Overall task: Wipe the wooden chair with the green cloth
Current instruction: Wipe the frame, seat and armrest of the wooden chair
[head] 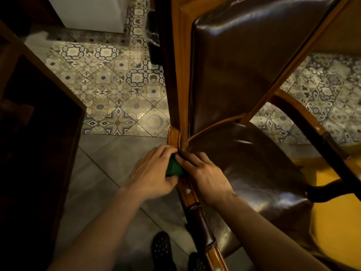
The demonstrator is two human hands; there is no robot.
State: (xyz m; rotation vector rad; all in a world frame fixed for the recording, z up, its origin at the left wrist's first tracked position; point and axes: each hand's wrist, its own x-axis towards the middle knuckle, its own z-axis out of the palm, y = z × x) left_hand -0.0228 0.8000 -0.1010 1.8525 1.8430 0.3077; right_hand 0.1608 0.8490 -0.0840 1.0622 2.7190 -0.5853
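The wooden chair with a dark brown leather back and seat fills the middle and right of the head view, seen from above. Its left armrest runs down toward me. The green cloth is bunched against that armrest where it meets the back post. My left hand closes over the cloth from the left. From the right, my right hand lies on the armrest with its fingers touching the cloth. Most of the cloth is hidden between the two hands.
Dark wooden furniture stands close on the left. Patterned floor tiles lie beyond, plain grey tiles under my hands. A white cabinet is at the top. My dark shoes show below. The chair's right armrest curves on the right.
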